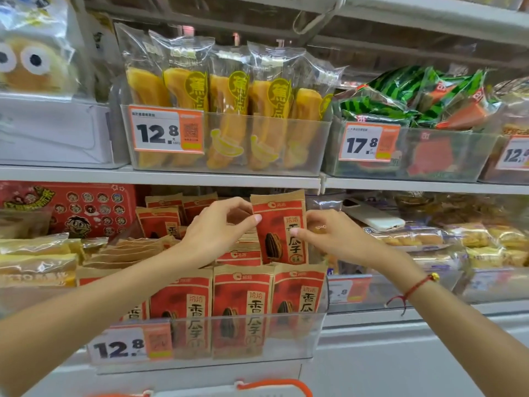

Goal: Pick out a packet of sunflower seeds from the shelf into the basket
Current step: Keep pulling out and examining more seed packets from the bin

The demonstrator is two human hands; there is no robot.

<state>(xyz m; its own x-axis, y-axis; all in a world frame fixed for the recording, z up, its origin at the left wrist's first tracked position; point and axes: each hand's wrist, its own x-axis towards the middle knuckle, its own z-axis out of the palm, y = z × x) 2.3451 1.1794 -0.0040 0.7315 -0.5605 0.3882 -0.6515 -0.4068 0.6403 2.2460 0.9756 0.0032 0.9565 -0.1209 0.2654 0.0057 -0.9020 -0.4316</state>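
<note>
The white shelving (177, 179) runs past both frame sides; its top tier is cut off. On the lower tier, a clear bin (217, 336) holds upright red-and-brown seed packets (242, 299); their lower halves read only dimly through the bin wall. The price tag (130, 345) on the bin is blurred. The basket (274, 389) shows only an orange handle at the bottom edge. The sunflower seed packet (279, 227) stands raised above the bin rows. The left hand (217, 230) pinches its left edge; the right hand (332, 233) pinches its right edge, fingers behind hidden.
</note>
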